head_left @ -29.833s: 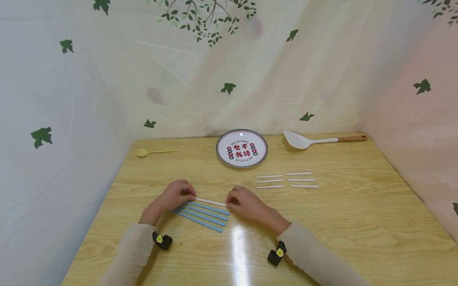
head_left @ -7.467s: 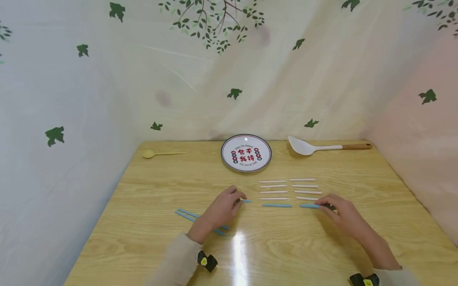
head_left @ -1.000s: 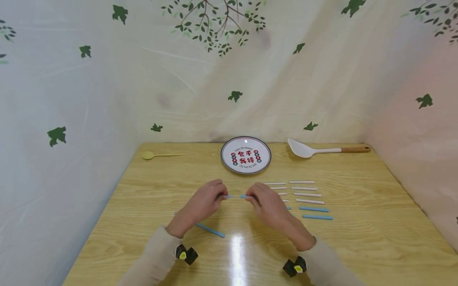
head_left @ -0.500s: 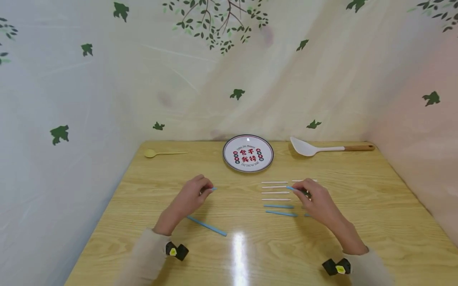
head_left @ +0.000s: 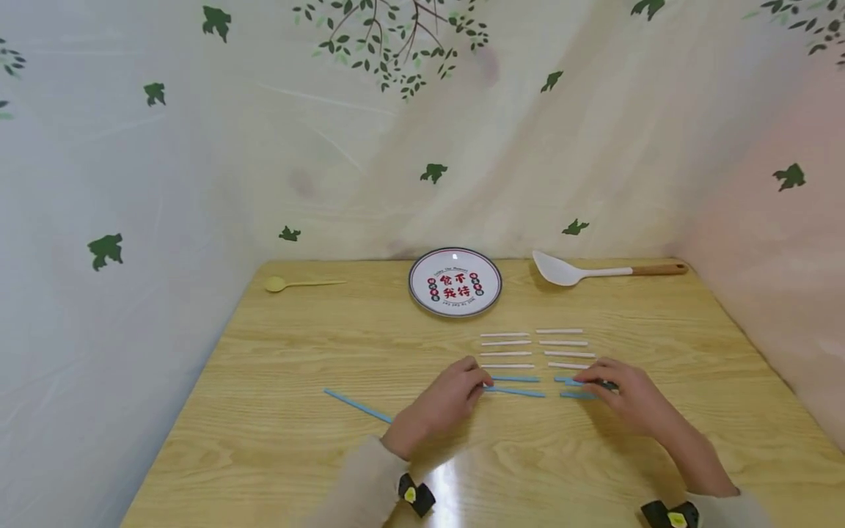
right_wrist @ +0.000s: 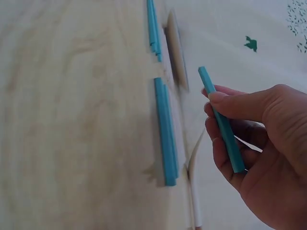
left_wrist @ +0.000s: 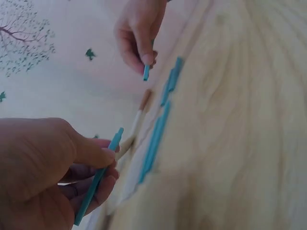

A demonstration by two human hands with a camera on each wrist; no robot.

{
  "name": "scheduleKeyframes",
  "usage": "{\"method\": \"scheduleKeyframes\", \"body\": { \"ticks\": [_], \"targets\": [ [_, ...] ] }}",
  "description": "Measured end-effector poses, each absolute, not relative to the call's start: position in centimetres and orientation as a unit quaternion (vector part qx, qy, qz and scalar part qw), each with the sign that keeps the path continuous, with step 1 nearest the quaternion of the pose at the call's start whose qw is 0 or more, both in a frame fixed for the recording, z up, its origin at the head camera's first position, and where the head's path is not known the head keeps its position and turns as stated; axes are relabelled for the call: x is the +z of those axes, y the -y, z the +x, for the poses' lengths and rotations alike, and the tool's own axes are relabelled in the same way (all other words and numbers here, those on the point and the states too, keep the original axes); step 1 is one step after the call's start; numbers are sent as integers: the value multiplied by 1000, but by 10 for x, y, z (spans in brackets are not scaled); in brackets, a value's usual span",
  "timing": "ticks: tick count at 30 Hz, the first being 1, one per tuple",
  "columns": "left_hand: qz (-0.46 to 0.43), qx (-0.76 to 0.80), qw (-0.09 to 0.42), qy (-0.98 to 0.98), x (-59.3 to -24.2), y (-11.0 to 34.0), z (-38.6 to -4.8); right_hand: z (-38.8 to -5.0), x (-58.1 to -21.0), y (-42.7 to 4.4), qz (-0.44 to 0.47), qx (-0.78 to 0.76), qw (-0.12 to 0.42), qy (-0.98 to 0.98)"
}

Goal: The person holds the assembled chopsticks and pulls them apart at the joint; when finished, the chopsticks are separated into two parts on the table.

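Note:
My left hand point(head_left: 445, 396) pinches a short blue chopstick half point(left_wrist: 98, 184) with a narrow peg at one end, plain in the left wrist view. My right hand point(head_left: 630, 396) pinches another blue chopstick half point(right_wrist: 224, 124) between thumb and fingers, above the table. Between the hands lie two blue halves point(head_left: 515, 379) in a left column. Two more blue halves point(head_left: 576, 395) lie under the right fingers, partly covered. Behind them are two columns of white chopstick halves point(head_left: 505, 342). One long blue chopstick point(head_left: 356, 405) lies by my left forearm, its near end hidden.
A white plate point(head_left: 455, 306) with red lettering stands at the back middle. To its right lies a white spatula point(head_left: 561, 271) with a wooden handle; a yellow spoon point(head_left: 277, 284) lies back left. Fabric walls point(head_left: 356, 198) border the wooden table point(head_left: 264, 455).
One second ago both hands held one blue chopstick near the middle; its halves came apart. Since then both hands have moved right and nearer, over the blue rows. Earlier, more whole blue chopsticks lay left.

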State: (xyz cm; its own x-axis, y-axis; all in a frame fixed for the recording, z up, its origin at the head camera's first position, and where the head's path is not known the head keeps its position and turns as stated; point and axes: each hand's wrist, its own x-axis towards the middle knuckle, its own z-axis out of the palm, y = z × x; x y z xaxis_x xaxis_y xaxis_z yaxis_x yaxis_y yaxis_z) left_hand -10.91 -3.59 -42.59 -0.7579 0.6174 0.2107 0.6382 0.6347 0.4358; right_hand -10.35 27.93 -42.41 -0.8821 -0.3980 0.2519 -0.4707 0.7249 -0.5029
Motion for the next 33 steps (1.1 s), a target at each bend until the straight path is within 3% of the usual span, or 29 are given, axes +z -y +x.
{"method": "scheduleKeyframes", "body": {
  "ticks": [17, 33],
  "targets": [
    [-360, -177, 44, 915, -456, -31, -92, -84, -452, -291, 260, 342, 9, 903],
    [-353, -166, 74, 918, -461, -44, -91, -81, -453, -293, 274, 329, 61, 902]
  ]
}}
